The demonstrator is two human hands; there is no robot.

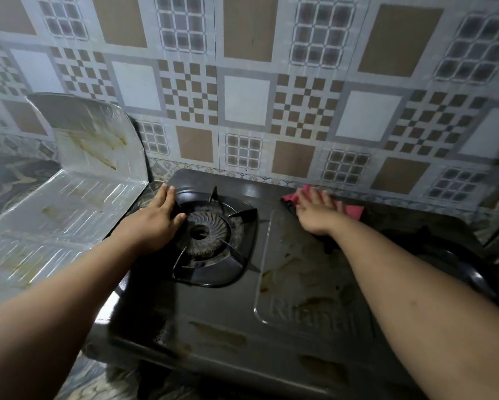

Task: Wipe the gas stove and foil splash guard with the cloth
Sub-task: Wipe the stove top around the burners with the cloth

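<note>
The gas stove [271, 298] sits on a marbled worktop [92, 382], its long axis running left to right along the tiled wall [242, 82]. Its dark top is streaked with brown, greasy stains, thickest around the embossed panel to the right of the burner [205, 230]. The burner, ringed by a black pan support [213, 241], lies in the left half of the stove.

The left hand [156, 220] rests flat on the stove at the burner's left edge, fingers pointing toward the wall, thumb touching the burner ring; its grip is spread and holds nothing.

The right hand [317, 210] lies right of the burner, at the stove's far edge close to the wall. Its grip is splayed flat, pressing the red cloth [352, 210] down on the stove surface. The cloth is crumpled under the palm, its long axis parallel to the wall, with corners showing on both sides of the hand.

The foil splash guard [78, 180] stands left of the burner, just beside the stove's left edge. Its upper panel rises upright near the wall, while the lower panel slopes toward the viewer; both carry yellow-brown drip marks
</note>
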